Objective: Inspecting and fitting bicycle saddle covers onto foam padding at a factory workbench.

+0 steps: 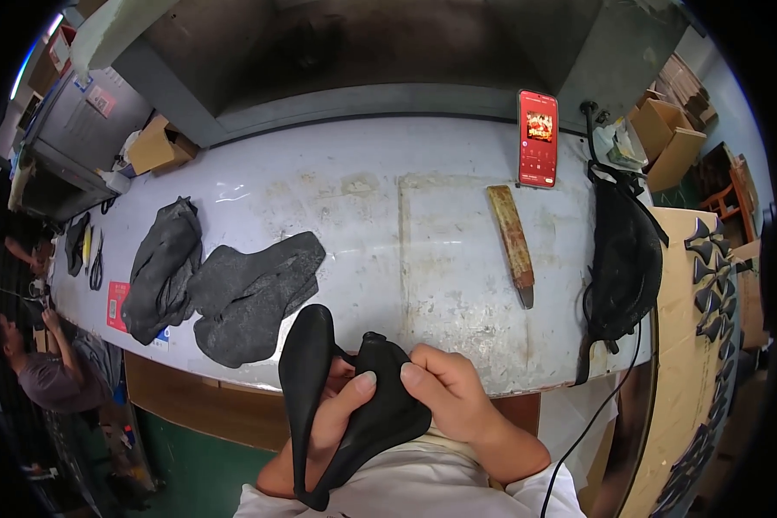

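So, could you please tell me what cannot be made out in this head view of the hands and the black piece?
- Left hand: mostly hidden behind the black curved piece; only thumb and part of the palm show.
- Right hand: its fingertips curl behind the piece.
- The piece's underside: turned away from the camera.
- Phone screen: too small to make out.
- Dark shapes on the board at right: bent by the fisheye rim.

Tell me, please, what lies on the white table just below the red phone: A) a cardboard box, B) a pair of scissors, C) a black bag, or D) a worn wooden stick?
D: a worn wooden stick lies on the table just below the red phone, well ahead of both hands.
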Demonstrator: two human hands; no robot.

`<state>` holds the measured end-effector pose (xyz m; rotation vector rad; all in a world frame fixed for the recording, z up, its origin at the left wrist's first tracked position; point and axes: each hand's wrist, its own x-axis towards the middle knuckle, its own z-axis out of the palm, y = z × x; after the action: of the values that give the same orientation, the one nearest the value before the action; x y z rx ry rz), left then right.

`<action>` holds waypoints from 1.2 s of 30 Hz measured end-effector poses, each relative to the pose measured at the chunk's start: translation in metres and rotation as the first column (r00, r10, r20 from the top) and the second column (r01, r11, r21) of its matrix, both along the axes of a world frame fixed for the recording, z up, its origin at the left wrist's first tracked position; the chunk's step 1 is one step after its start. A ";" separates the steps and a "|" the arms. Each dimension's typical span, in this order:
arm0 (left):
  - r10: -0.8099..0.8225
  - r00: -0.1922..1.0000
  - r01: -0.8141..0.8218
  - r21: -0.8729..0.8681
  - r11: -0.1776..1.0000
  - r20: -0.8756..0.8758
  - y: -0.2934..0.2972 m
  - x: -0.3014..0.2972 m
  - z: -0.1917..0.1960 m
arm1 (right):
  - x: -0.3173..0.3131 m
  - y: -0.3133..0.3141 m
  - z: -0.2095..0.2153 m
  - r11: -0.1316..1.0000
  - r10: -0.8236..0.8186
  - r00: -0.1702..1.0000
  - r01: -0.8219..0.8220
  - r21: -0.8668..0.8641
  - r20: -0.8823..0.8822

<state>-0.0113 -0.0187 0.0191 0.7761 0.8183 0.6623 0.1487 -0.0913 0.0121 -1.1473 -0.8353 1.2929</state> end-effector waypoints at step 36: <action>0.139 0.989 -0.136 0.066 0.989 -0.041 -0.003 0.009 -0.023 | -0.025 -0.007 -0.009 0.997 -0.079 0.979 0.073 -0.040 -0.189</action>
<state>-0.0022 -0.0213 -0.0035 0.7991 0.9013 0.7990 0.1238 -0.0982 0.0029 -1.0527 -0.6258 1.3336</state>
